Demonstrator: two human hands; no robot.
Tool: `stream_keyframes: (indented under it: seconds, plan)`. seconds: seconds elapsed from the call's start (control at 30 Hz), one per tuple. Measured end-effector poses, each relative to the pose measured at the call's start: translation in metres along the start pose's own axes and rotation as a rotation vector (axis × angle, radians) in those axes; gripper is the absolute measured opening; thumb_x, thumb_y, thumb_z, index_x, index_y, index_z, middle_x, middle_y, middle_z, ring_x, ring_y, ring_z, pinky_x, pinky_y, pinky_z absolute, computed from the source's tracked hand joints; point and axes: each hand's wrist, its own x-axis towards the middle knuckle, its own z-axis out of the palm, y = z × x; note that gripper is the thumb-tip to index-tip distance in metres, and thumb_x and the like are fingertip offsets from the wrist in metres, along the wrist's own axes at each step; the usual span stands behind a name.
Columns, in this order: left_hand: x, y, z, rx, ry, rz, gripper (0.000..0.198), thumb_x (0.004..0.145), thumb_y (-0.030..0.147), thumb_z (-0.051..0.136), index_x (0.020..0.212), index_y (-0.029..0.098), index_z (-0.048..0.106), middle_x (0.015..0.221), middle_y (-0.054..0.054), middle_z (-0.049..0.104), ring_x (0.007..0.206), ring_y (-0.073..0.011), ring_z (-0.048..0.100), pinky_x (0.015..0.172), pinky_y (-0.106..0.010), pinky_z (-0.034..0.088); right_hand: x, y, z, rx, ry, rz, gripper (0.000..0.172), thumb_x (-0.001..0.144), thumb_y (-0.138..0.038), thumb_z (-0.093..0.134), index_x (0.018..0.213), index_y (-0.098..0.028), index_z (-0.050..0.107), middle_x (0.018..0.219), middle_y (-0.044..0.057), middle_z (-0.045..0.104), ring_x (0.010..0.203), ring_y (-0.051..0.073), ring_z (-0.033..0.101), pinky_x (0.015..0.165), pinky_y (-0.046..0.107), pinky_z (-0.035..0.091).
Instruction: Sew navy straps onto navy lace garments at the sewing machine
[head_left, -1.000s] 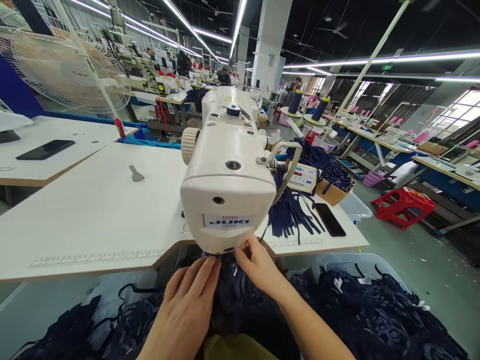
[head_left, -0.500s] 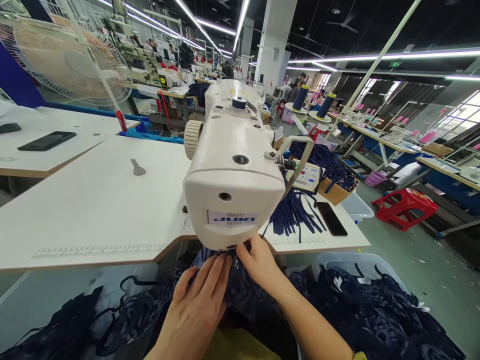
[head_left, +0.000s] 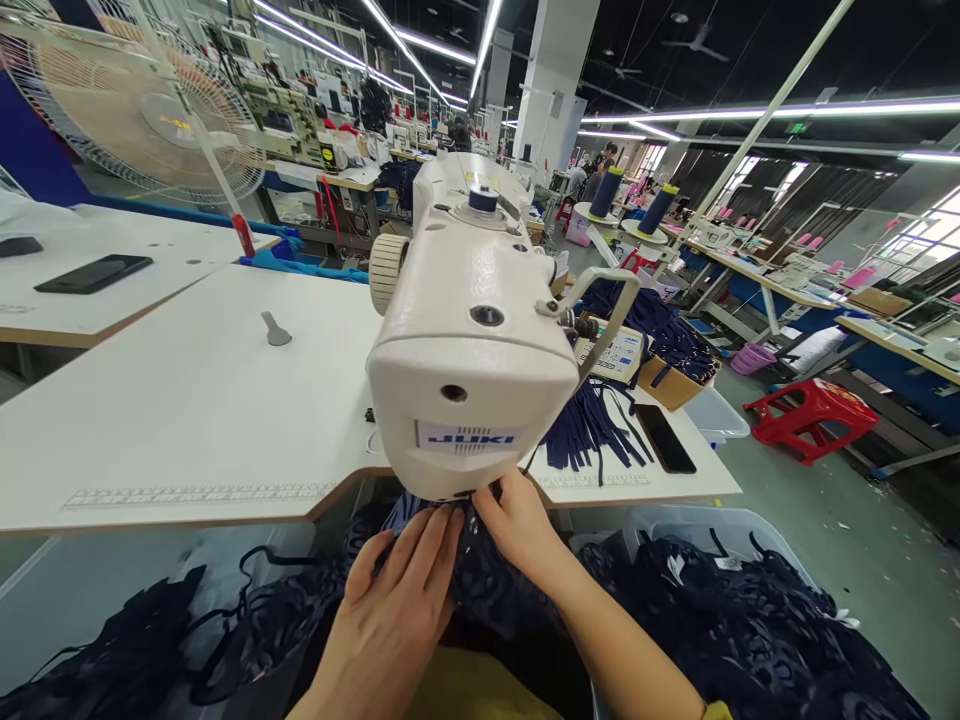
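A white sewing machine [head_left: 465, 350] stands in front of me, its head hiding the needle area. My left hand [head_left: 401, 590] lies flat on navy lace fabric [head_left: 491, 590], fingers stretched toward the machine. Just under the right side of the machine head, my right hand [head_left: 514, 515] pinches the fabric's edge between thumb and fingers. The fingertips of the right hand are partly hidden. The fabric hangs down over my lap between both arms.
Clear bins of navy garments [head_left: 750, 620] flank my lap. Navy straps [head_left: 592, 430] and a phone [head_left: 664, 438] lie right of the machine. A small grey metal piece [head_left: 276, 330] sits on the white table [head_left: 187, 410]. A fan [head_left: 150, 110] stands left; thread cones [head_left: 606, 192] are behind.
The view has shifted very slightly. Both hands stay in nearly the same place on the fabric; the metal lever on the machine's right side appears a little higher.
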Motion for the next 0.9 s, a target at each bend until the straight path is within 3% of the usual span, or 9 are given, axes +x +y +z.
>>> stream_keyframes:
  seconds: [0.3,0.47,0.7,0.9]
  plan:
    - [0.000,0.002,0.001,0.015,-0.020,-0.050,0.041,0.089,0.018,0.038,0.124,0.017,0.059,0.127,-0.006,0.063,0.117,-0.0206,0.056,0.111,-0.036,0.017,-0.001,-0.005,-0.002,-0.045,0.017,0.022,0.009,0.091,-0.027,0.045,0.095,-0.022,0.050,0.084,0.001,0.063,0.076,0.018,0.061,0.066,0.028,0.041]
    - [0.000,-0.002,0.001,0.012,0.004,-0.060,0.042,0.084,0.017,0.040,0.121,0.017,0.062,0.123,-0.006,0.065,0.114,-0.0229,0.057,0.106,-0.038,0.022,0.000,0.001,-0.003,0.046,0.045,0.017,0.010,0.091,-0.029,0.046,0.094,-0.022,0.052,0.085,0.000,0.059,0.079,0.017,0.057,0.072,0.029,0.041]
    - [0.002,-0.001,0.003,0.022,0.031,-0.029,0.044,0.082,0.014,0.041,0.121,0.018,0.061,0.121,-0.004,0.067,0.110,-0.0217,0.058,0.101,-0.038,0.027,-0.005,0.030,-0.006,0.190,0.130,0.077,0.011,0.090,-0.032,0.046,0.087,-0.021,0.047,0.078,-0.002,0.047,0.074,0.015,0.047,0.069,0.027,0.038]
    - [0.005,-0.003,0.004,0.053,0.030,0.022,0.044,0.083,0.012,0.041,0.122,0.019,0.058,0.120,-0.004,0.066,0.109,-0.0220,0.058,0.098,-0.039,0.032,-0.019,0.060,-0.006,0.201,0.149,0.165,0.021,0.091,-0.040,0.045,0.085,-0.020,0.047,0.078,-0.001,0.047,0.074,0.016,0.046,0.072,0.028,0.038]
